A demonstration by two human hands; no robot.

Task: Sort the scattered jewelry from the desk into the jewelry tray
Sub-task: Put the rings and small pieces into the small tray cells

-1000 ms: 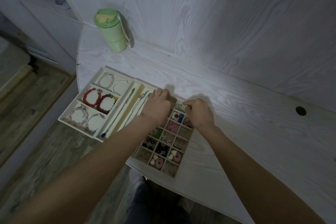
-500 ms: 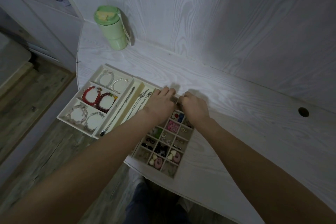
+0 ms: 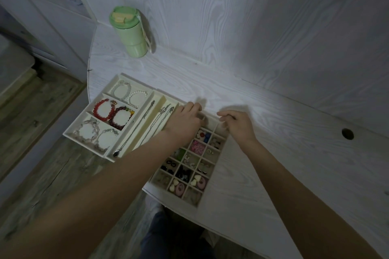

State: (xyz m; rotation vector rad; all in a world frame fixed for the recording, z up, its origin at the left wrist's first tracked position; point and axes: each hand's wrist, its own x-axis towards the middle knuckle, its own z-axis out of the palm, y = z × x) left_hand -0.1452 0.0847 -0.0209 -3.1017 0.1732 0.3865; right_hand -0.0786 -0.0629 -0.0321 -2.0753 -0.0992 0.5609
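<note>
Room: white wood wall behind, grey wood floor below, dim light.
Desk (image 3: 273,153): white, wide, with a round hole near its right side. You lean over its front edge.
Green cup (image 3: 129,32): stands at the back left, well apart from your hands.
Jewelry tray (image 3: 219,154): lies on the desk in front of you. Left part holds bracelets (image 3: 114,113), the middle slots hold long necklaces (image 3: 147,130), the right part is a grid of small boxes with earrings and little charms.
Left hand (image 3: 183,122): rests over the far end of the grid, fingers curled down. It hides what is under it, so I cannot tell if it pinches anything.
Right hand (image 3: 236,125): sits at the far right corner of the grid, fingers bent in. Whether a small piece is between them is too tiny to see.
What matters next: the far row of small boxes lies right under both hands, between them. Your left hand is a bit nearer to it.
Loose jewelry: none seen on the desk, so I think you are almost done.
</note>
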